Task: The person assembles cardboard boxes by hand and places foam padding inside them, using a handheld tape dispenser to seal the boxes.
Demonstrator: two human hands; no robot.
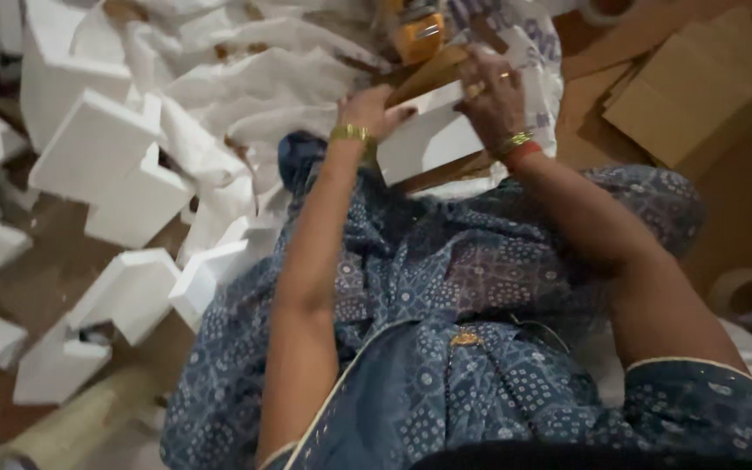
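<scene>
Both hands grasp a white foam block (433, 130) over the lap, left hand (367, 111) at its near-left end, right hand (491, 96) on top, seemingly mid-wrapping, next needing steady grip.

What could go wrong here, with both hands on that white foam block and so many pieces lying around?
The white foam block is gripped only at its edges by the left hand and right hand, so it might snap or slip. It sits against a cardboard piece, which could shift too. The loose foam pieces and crumpled white sheets crowd the floor, so something might get crushed or knocked.
</scene>
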